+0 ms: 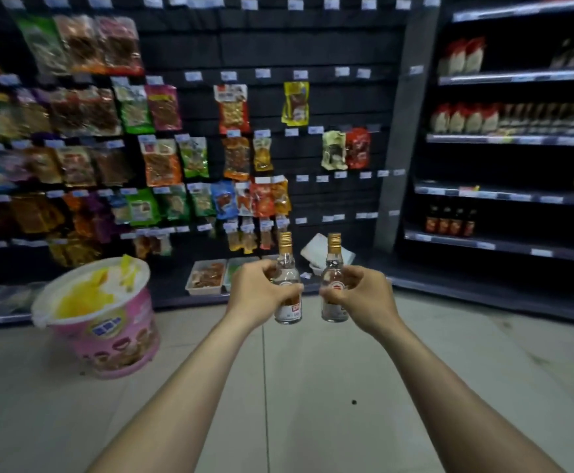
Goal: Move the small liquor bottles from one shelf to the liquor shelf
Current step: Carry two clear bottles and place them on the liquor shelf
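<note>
Gripping left bottle (pixel 288 291) in left hands (pixel 261 291); right bottle (pixel 334 291) in right hands (pixel 364 295), both upright

Clear glossy glass bottles (pixel 288 288), gold metal caps (pixel 285 237), paper labels (pixel 292 310); shiny plastic snack bags (pixel 157 165); smooth pale floor (pixel 312 370) tiles.

Two small liquor bottles were held upright, side by side and just apart, to the right of a pink tub (pixel 108 332) and higher than its rim. Each was clear glass with a gold screw cap, colourless liquid and a label marked in red. The left bottle (pixel 289 311), nearer the tub, was gripped around its middle by the left hand (pixel 261 290); the right bottle (pixel 334 269), farther from the tub, by the right hand (pixel 362 297).
</note>
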